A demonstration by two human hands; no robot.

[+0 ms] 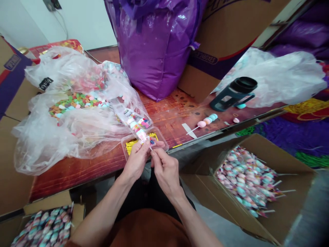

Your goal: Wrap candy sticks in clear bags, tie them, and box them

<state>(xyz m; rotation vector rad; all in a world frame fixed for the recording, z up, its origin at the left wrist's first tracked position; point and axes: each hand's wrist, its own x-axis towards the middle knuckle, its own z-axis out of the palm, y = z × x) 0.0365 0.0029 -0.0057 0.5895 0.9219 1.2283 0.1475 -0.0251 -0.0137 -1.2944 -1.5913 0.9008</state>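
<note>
My left hand (137,159) and my right hand (166,168) meet at the table's front edge, both pinched closed. Together they hold a candy skewer (137,127) sheathed in a clear printed sleeve, which slants up and to the left from my fingers. My left fingers grip the sleeve's lower end; my right fingers pinch the thin stick just below it. Directly under my hands lies a clear plastic tray (128,142) with yellow twist ties inside. A bare skewer of pink, white and blue candies (207,120) lies on the red table (167,113) to the right.
A big clear bag of mixed coloured candy (74,101) fills the table's left. A purple bag (156,48) and a cardboard box (226,34) stand behind. A dark mug (235,92) lies on its side. An open carton of wrapped skewers (246,181) sits at lower right, another (43,226) at lower left.
</note>
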